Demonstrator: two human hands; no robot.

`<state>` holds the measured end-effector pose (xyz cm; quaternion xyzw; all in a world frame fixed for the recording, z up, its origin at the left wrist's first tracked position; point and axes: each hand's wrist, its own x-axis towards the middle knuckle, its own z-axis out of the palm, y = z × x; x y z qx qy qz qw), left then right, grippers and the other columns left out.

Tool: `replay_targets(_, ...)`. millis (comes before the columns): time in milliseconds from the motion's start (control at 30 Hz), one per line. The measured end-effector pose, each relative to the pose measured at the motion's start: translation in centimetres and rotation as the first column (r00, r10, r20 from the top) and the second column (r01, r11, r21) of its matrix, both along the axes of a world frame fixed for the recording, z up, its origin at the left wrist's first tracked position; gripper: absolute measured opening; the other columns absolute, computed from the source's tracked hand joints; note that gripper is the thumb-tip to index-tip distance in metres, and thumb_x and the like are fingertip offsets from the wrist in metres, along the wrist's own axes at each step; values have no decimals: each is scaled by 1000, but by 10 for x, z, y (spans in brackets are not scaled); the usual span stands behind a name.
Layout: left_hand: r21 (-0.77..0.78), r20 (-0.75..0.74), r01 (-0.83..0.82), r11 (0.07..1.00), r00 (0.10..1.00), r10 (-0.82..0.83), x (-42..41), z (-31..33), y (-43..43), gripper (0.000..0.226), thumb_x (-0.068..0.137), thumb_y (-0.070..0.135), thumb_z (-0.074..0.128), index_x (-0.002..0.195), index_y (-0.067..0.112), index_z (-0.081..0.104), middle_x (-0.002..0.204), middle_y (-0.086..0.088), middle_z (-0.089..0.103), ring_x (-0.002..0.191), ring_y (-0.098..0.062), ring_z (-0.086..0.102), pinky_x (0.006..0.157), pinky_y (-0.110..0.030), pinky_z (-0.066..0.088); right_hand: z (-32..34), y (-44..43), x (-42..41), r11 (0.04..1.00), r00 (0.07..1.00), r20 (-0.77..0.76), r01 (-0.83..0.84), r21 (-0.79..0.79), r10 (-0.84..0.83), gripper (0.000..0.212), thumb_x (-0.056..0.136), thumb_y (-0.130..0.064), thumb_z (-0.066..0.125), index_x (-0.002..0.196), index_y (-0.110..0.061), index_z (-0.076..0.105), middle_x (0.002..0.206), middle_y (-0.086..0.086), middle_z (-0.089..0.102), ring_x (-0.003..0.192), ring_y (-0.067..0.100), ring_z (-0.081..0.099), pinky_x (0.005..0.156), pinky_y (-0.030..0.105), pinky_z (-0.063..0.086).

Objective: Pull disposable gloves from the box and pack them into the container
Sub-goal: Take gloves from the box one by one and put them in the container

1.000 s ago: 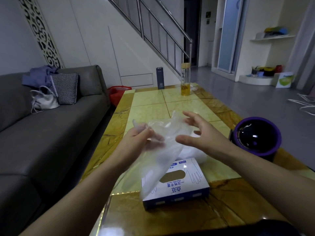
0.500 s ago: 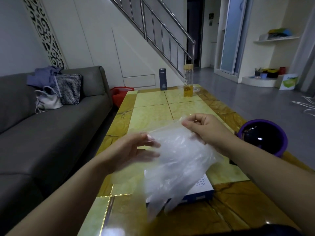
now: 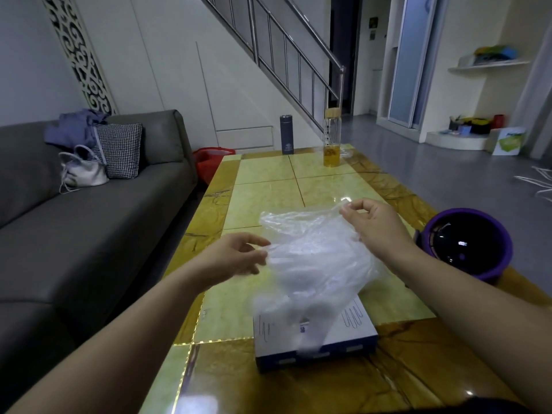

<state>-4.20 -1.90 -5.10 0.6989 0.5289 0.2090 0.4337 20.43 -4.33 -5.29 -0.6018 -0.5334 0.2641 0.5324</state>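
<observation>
A clear plastic glove [image 3: 313, 258] hangs spread out in the air above the blue-and-white glove box [image 3: 355, 327], which lies flat on the table. My right hand [image 3: 373, 222] pinches the glove's upper right edge between thumb and fingers. My left hand [image 3: 236, 258] pinches its left edge. The glove's fingers dangle over the box and hide the box's opening. A round purple container [image 3: 466, 249] with a dark, shiny inside stands at the table's right edge, right of my right hand.
The yellow tiled table [image 3: 268, 186] carries a glass bottle with yellow liquid [image 3: 331, 138] and a dark flask [image 3: 286, 134] at its far end. A grey sofa [image 3: 89, 210] with a cushion and bag runs along the left.
My right hand has closed on the glove's upper edge and drawn it to the right. The glove now hangs stretched wide between both hands, clear of the box.
</observation>
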Motion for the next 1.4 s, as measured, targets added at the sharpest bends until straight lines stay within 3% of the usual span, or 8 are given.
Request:
replay_targets(200, 523, 82, -403, 751, 901, 426, 10, 2, 33, 23, 94, 20, 56, 117, 20, 60, 108, 4, 63, 85, -5, 57, 71, -24, 48, -7, 22, 16, 991, 990, 11, 137, -2, -137, 17, 94, -28, 57, 78, -21, 55, 61, 2, 50, 56, 19, 45, 58, 29, 38)
replay_targets(367, 797, -169, -13, 604, 955, 244, 45, -3, 26, 27, 94, 23, 55, 119, 28, 60, 122, 10, 57, 104, -5, 51, 101, -33, 42, -13, 54, 28, 959, 955, 104, 282, -33, -277, 17, 95, -29, 52, 93, -13, 58, 72, 1, 55, 61, 17, 48, 52, 27, 33)
replay_targets(600, 429, -682, 445, 786, 730, -40, 83, -33, 36, 47, 102, 46, 24, 148, 37, 23, 157, 10, 19, 146, -12, 12, 118, -44, 0, -30, 87, 37, 902, 881, 294, 416, -112, -369, 22, 97, -29, 46, 102, -13, 61, 84, 3, 58, 74, 23, 51, 58, 28, 34)
replay_targets(867, 93, -646, 461, 883, 703, -299, 95, -36, 77, 46, 103, 41, 24, 145, 28, 35, 153, 4, 32, 139, -18, 31, 114, -37, 22, -34, 91, 44, 918, 641, 725, 395, -30, -252, 33, 92, -39, 55, 121, -25, 50, 120, -1, 56, 108, 23, 52, 91, 37, 32)
replay_targets(967, -12, -604, 464, 886, 703, -376, 101, -31, 86, 43, 103, 37, 29, 140, 23, 45, 147, 2, 43, 131, -17, 41, 106, -30, 28, -26, 92, 40, 985, 573, 801, 91, 149, -174, 26, 90, -31, 60, 115, -26, 59, 119, -4, 54, 110, 17, 47, 93, 33, 32)
replay_targets(1100, -118, -654, 458, 881, 632, -415, 109, -31, 98, 45, 101, 40, 35, 145, 31, 35, 151, 5, 36, 135, -15, 36, 109, -29, 24, -35, 100, 30, 905, 471, 779, -124, -406, 414, 44, 84, -32, 69, 125, -23, 55, 127, -2, 52, 103, 14, 52, 88, 29, 46)
replay_targets(1267, -187, -756, 427, 885, 512, -407, 111, -48, 113, 68, 96, 41, 49, 152, 27, 12, 155, -2, 26, 139, -22, 32, 113, -36, 25, -63, 116, 30, 770, 439, 680, -43, -637, 587, 84, 75, -30, 78, 142, -27, 27, 143, 4, 27, 105, 27, 51, 84, 35, 51)
replay_targets(1400, -291, -776, 268, 918, 495, -391, 117, -70, 128, 60, 101, 51, 19, 153, 21, 14, 159, -5, 15, 143, -25, 19, 114, -40, 13, -75, 132, 32, 669, 385, 619, 5, -743, 685, 108, 69, -34, 82, 149, -34, 10, 154, 5, 4, 125, 39, 40, 95, 48, 47)
